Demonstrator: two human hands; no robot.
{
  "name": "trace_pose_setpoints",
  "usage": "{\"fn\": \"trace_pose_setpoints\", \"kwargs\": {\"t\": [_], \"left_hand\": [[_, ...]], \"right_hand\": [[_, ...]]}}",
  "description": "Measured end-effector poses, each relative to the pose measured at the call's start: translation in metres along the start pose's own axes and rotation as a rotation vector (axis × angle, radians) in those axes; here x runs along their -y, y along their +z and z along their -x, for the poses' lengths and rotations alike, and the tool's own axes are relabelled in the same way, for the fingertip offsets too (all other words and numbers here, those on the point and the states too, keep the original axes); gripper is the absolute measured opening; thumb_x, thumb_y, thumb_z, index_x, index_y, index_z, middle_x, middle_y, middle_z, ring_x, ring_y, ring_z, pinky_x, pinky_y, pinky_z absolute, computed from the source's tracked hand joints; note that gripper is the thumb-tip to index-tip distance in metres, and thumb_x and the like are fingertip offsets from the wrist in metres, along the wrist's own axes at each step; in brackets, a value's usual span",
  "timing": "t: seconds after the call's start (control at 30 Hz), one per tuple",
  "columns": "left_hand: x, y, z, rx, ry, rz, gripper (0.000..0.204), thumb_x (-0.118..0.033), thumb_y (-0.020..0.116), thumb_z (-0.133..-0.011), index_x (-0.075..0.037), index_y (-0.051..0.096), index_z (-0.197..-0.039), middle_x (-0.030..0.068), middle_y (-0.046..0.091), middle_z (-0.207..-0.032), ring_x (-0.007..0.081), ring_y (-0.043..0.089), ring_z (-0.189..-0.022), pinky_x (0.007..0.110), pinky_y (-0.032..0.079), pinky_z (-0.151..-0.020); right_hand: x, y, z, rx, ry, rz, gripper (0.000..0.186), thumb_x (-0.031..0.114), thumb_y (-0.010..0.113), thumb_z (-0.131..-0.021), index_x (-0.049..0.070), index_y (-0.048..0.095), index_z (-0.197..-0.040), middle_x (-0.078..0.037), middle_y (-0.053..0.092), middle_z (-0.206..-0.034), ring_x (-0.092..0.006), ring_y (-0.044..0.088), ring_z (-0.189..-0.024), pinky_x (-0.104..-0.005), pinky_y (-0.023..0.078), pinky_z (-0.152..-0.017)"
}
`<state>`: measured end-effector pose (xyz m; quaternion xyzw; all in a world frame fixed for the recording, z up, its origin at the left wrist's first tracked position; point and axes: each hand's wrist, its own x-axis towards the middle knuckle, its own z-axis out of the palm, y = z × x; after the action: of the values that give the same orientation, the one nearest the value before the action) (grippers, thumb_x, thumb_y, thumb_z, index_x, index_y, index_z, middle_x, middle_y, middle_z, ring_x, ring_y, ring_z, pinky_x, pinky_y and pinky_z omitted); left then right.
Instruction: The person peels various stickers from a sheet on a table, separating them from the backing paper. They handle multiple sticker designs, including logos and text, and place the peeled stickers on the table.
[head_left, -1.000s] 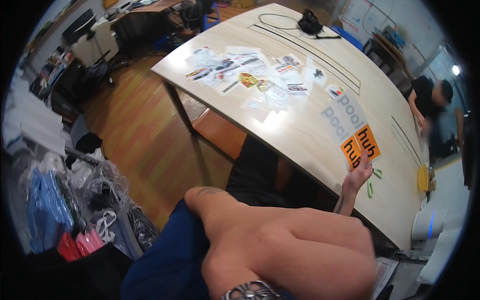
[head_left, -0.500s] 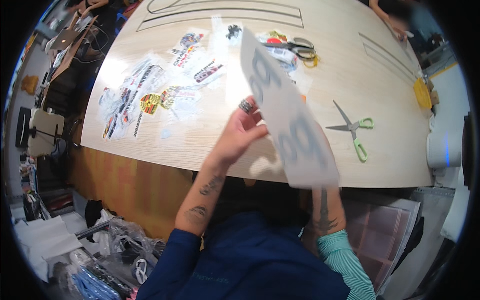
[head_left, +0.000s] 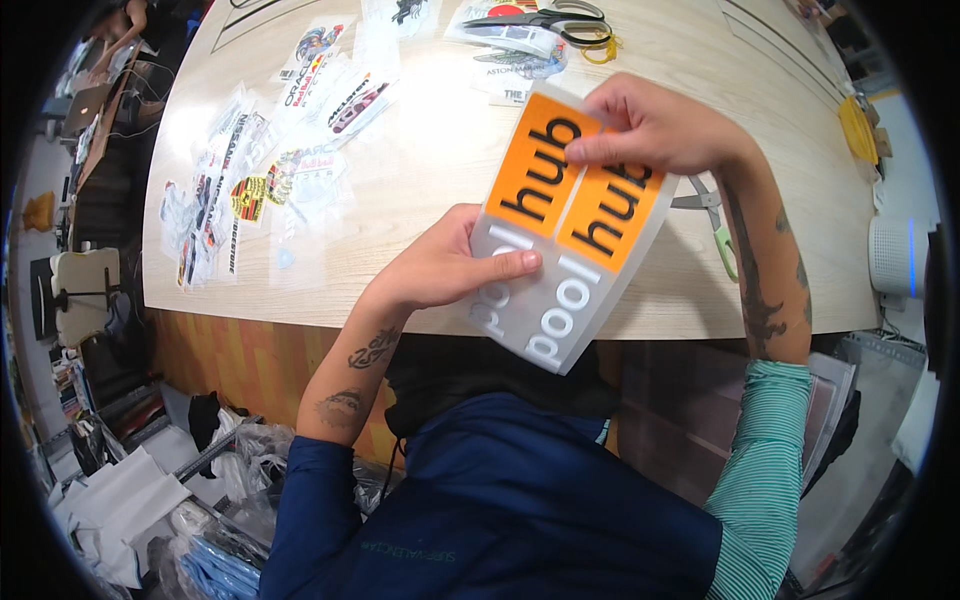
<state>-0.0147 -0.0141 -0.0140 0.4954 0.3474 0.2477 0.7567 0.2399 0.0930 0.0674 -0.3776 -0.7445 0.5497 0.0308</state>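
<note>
Between my two hands is a flat decal sheet (head_left: 575, 235) with orange blocks, dark lettering and white lettering on a greyish see-through backing. My left hand (head_left: 440, 265) pinches its left edge, thumb lying on the printed face and fingers hidden behind. At the top right corner my right hand (head_left: 665, 125) grips it, thumb on an orange block. The sheet is tilted above the table's near edge. Partly hidden behind it and my right forearm lie green-handled scissors (head_left: 722, 235).
On the pale wooden table (head_left: 440, 140), several decal sheets in clear film (head_left: 240, 185) are spread at the left. Black-handled scissors (head_left: 575, 25) lie on more decals at the far side, beside a yellow item (head_left: 600, 52). A white device (head_left: 895, 257) stands at the right edge.
The sheet has turned, so its orange printed face shows instead of its pale back. My right hand, hidden behind it before, now holds the top corner. The view has shifted.
</note>
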Motion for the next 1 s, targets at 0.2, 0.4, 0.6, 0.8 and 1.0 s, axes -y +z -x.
{"fn": "trace_pose_setpoints", "kwargs": {"t": [0.2, 0.4, 0.6, 0.8, 1.0], "left_hand": [[-0.002, -0.001, -0.010, -0.157, -0.015, -0.117, 0.035, -0.023, 0.071, -0.098, 0.003, 0.066, -0.121, 0.0082, 0.074, -0.104, 0.0119, 0.068, -0.091, 0.028, 0.055, -0.081], [-0.007, -0.016, -0.018, -0.241, 0.066, -0.230, 0.031, -0.022, 0.069, -0.100, 0.003, 0.067, -0.117, 0.0069, 0.074, -0.097, 0.0103, 0.067, -0.082, 0.027, 0.054, -0.074], [-0.026, -0.044, -0.049, -0.375, 0.251, -0.229, 0.024, -0.020, 0.069, -0.099, 0.001, 0.069, -0.110, 0.0014, 0.070, -0.086, 0.0060, 0.061, -0.072, 0.024, 0.049, -0.062], [-0.027, -0.049, -0.068, -0.429, 0.295, -0.162, 0.024, -0.018, 0.068, -0.099, 0.003, 0.068, -0.111, 0.0050, 0.073, -0.091, 0.0077, 0.065, -0.074, 0.025, 0.052, -0.063], [-0.007, -0.047, -0.078, -0.490, 0.492, -0.216, 0.026, -0.020, 0.071, -0.098, 0.000, 0.067, -0.114, 0.0034, 0.071, -0.091, 0.0074, 0.065, -0.078, 0.024, 0.052, -0.062]], "right_hand": [[-0.012, -0.028, -0.026, 0.000, 0.004, 0.152, 0.038, 0.037, 0.072, -0.097, -0.001, 0.073, -0.105, -0.001, 0.069, -0.076, -0.0067, 0.061, -0.064, -0.0220, 0.051, -0.059], [-0.011, -0.039, -0.040, -0.168, -0.126, 0.174, 0.040, 0.038, 0.068, -0.098, -0.001, 0.073, -0.109, -0.002, 0.067, -0.079, -0.0114, 0.058, -0.066, -0.0251, 0.052, -0.063], [-0.058, -0.037, -0.003, -0.733, -0.291, -0.424, 0.054, 0.047, 0.049, -0.106, 0.002, 0.061, -0.133, -0.005, 0.068, -0.091, -0.0112, 0.060, -0.075, -0.0250, 0.050, -0.066], [-0.058, 0.049, -0.036, -0.708, -0.209, -0.513, 0.040, 0.031, 0.059, -0.104, -0.003, 0.062, -0.126, -0.006, 0.072, -0.096, -0.0094, 0.066, -0.082, -0.0253, 0.054, -0.073], [-0.054, 0.067, -0.042, -0.747, -0.139, -0.608, 0.019, 0.012, 0.063, -0.102, -0.001, 0.064, -0.116, -0.002, 0.072, -0.093, -0.0051, 0.065, -0.077, -0.0212, 0.053, -0.068]]}}
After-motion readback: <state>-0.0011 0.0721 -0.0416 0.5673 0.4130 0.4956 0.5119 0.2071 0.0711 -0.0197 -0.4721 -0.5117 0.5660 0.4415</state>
